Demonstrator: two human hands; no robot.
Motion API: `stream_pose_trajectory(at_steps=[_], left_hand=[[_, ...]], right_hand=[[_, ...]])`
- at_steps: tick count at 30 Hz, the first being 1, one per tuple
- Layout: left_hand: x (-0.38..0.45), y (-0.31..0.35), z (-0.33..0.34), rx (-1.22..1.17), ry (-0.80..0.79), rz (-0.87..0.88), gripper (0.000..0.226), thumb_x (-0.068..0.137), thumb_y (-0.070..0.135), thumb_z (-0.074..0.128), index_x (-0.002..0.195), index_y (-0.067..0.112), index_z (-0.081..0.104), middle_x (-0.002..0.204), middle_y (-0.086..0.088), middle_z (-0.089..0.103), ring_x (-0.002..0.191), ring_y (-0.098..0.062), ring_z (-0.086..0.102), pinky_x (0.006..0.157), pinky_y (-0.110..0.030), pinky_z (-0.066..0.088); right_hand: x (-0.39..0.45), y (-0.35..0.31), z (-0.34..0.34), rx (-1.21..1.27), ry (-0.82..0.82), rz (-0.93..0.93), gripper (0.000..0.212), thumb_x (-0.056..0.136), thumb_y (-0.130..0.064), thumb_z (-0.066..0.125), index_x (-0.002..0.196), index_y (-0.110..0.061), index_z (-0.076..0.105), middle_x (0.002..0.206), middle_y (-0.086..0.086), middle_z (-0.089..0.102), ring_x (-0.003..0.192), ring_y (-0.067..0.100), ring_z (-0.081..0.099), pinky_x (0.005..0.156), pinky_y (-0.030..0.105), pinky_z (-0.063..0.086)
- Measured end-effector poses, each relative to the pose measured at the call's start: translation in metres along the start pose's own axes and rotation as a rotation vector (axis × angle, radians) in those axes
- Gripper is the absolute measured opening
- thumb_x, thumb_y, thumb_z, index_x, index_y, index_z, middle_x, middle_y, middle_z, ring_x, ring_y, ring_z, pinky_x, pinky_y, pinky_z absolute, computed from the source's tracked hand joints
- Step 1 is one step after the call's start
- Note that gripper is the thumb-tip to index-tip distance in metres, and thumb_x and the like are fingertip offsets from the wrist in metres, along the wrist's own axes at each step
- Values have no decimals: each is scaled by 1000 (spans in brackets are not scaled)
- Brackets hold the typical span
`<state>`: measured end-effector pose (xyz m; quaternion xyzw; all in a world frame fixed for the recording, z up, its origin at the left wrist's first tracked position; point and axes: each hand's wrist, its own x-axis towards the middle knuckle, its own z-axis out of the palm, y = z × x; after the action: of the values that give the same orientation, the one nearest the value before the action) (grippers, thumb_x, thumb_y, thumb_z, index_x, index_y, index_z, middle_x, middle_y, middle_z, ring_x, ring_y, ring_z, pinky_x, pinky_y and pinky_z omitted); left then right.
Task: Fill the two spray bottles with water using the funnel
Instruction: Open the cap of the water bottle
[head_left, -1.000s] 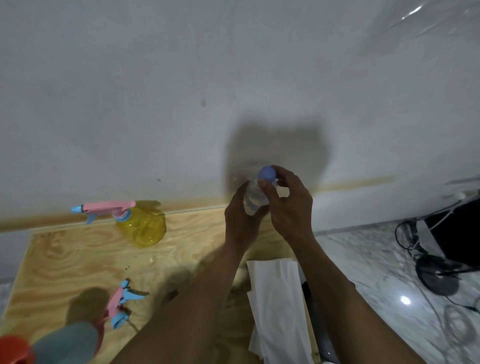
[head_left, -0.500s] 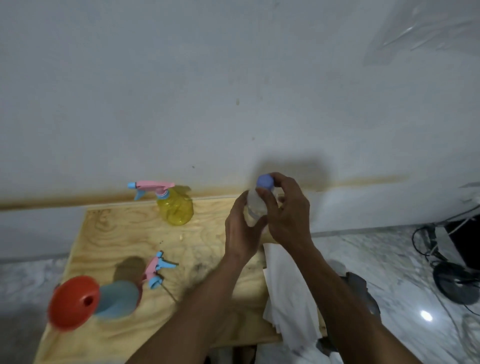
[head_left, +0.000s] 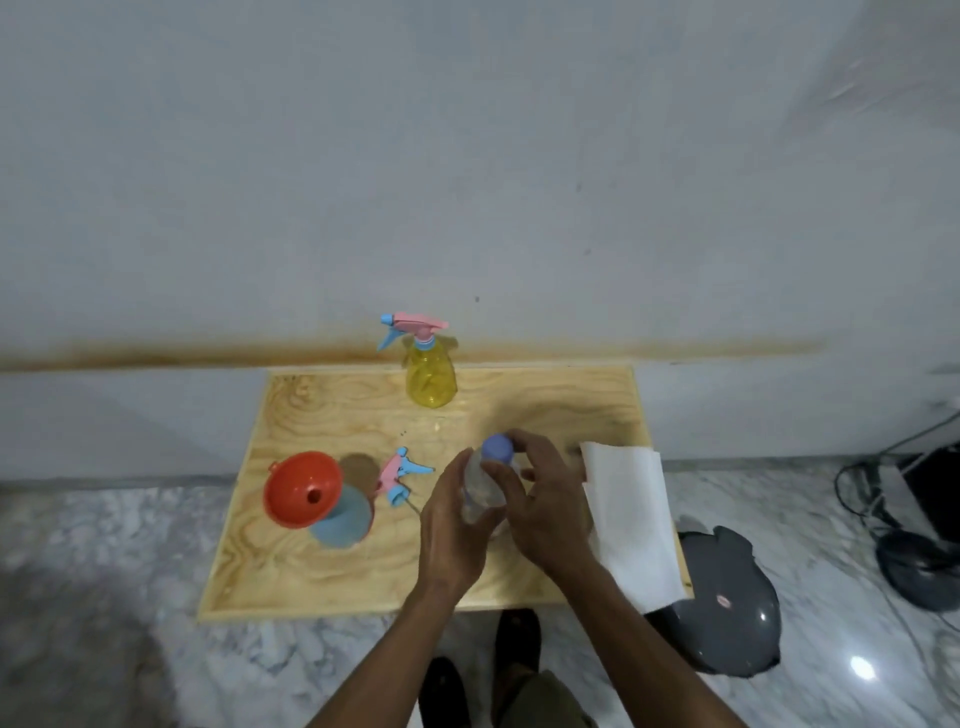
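While the left hand (head_left: 449, 525) grips the water bottle (head_left: 480, 488) (clear), the right hand (head_left: 543, 499) pinches its cap (head_left: 497, 449).

Single view, from a wide-angle camera worn on the person's head. It looks forward and steeply down from above the near edge of the table (head_left: 363, 582), facing a pale wall (head_left: 467, 156) that fills the upper half of the frame. The whole wooden tabletop lies within the field, its far edge against the wall and its near edge just above the person's shoes (head_left: 517, 644) at the bottom centre. Both forearms enter from the bottom edge, placing the left hand (head_left: 449, 535) and the right hand (head_left: 543, 504) near the lens. Marble floor (head_left: 104, 571) shows on both sides. Straight lines bow towards the margins, from lens distortion.
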<state>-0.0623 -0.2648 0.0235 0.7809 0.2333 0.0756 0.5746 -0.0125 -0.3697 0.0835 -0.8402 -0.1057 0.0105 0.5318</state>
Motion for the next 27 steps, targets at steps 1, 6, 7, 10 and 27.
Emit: stream_pose_trajectory(at_steps=[1,6,7,10,27], left_hand=[[-5,-3,-2,1,1,-18,73,69,29,75,137,28,50,130,8,63,117,-11,62,94,-41,53],[-17,-10,-9,-30,-17,6,83,67,49,69,143,22,47,135,2,61,121,-15,60,99,-43,49],[-18,-10,-10,-41,-20,1,83,66,48,69,143,23,47,136,3,60,122,-14,59,100,-43,49],[-19,-10,-13,-48,-44,1,84,65,51,69,142,25,47,138,5,58,124,-11,57,102,-36,48],[-15,-7,-14,84,-128,81,78,75,34,77,143,13,46,136,-2,57,120,-14,54,94,-15,37]], right_hand=[[-6,-1,3,-10,4,-4,32,86,-38,64,114,-22,63,107,-8,66,97,8,62,85,36,53],[-23,-3,12,-37,33,-22,35,85,-46,58,113,-24,63,103,-11,64,96,7,61,83,36,54],[-24,-4,13,-35,37,-23,36,85,-45,58,113,-24,63,104,-11,64,96,6,61,84,36,54],[-27,-6,15,-39,29,-12,38,85,-44,60,116,-21,64,106,-10,65,98,5,61,85,36,54],[-8,-14,-8,-489,-146,-135,33,89,-31,70,110,-6,68,95,8,59,83,19,49,72,25,32]])
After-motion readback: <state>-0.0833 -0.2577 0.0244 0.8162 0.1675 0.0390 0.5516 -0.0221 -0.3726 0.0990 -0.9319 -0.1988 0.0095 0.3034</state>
